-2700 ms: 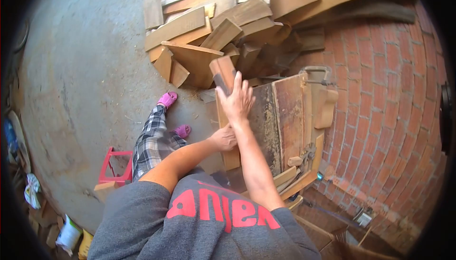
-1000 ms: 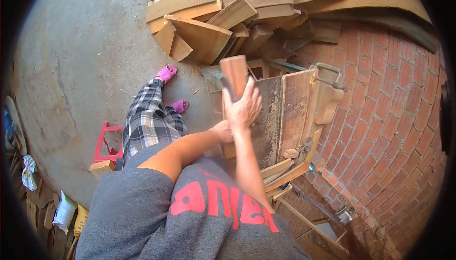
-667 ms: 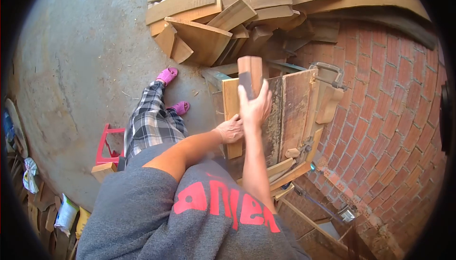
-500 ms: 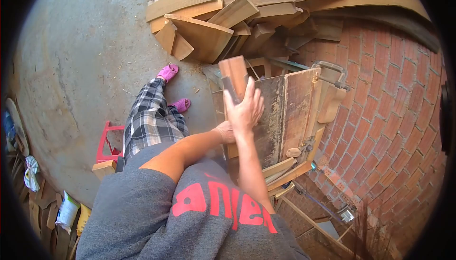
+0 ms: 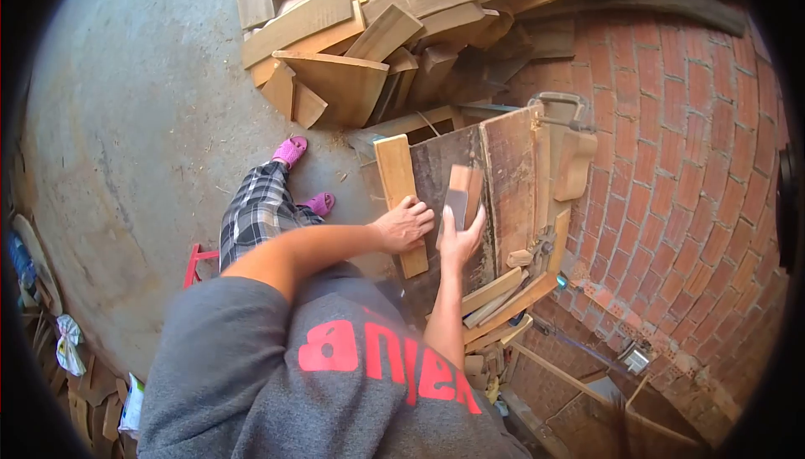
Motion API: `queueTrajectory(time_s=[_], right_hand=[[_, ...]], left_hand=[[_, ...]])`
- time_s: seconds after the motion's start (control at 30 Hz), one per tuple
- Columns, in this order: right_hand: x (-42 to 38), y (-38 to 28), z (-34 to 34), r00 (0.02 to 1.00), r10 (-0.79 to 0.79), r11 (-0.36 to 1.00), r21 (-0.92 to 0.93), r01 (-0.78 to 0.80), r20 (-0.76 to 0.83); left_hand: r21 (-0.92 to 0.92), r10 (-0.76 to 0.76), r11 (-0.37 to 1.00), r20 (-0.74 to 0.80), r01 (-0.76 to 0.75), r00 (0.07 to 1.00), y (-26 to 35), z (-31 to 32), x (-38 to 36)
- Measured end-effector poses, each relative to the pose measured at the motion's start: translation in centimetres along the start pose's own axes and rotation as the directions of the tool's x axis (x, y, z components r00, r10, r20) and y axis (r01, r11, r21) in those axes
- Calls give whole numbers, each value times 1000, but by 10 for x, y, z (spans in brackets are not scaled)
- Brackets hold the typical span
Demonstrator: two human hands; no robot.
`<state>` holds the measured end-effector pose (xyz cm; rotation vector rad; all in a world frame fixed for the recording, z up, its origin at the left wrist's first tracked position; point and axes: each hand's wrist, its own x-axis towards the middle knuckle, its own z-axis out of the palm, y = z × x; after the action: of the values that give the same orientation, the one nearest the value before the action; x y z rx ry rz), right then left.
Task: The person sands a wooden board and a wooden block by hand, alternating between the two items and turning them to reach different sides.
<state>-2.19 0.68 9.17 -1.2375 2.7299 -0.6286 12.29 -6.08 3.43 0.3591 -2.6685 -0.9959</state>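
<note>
My left hand (image 5: 404, 224) is pressed over a light wooden board (image 5: 395, 172), its fingers curled across the board's right edge. The board lies lengthwise along the left side of a worn, dark wooden bench top (image 5: 503, 182). To the right of the board, my right hand (image 5: 459, 241) grips a reddish-brown wooden block (image 5: 466, 179) with a dark grey strip (image 5: 455, 202) along it. The thumb lies over the strip and the fingers wrap the block's right side. A gap separates the block from the board.
A clamp (image 5: 563, 108) sits at the bench's far right corner. Wood offcuts (image 5: 495, 301) lie at its near end. Beyond the bench rises a heap of planks (image 5: 335, 82). A brick wall (image 5: 662, 174) stands at right; a red stool (image 5: 198, 264) is at left.
My right hand has moved the block rightward and nearer, off the light board, which now shows. The left hand's fingers have come into view on the board. The whole view has shifted slightly.
</note>
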Motion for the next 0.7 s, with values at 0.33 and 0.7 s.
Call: queueTrajectory(time_s=[0.33, 0.7], right_hand=[[-72, 60, -8, 966, 229, 923, -289, -254, -115], [-63, 72, -23, 962, 271, 939, -230, -257, 32]], left_hand=[[269, 135, 934, 341, -234, 930, -18, -49, 25], [322, 218, 915, 107, -242, 970, -10, -15, 1]])
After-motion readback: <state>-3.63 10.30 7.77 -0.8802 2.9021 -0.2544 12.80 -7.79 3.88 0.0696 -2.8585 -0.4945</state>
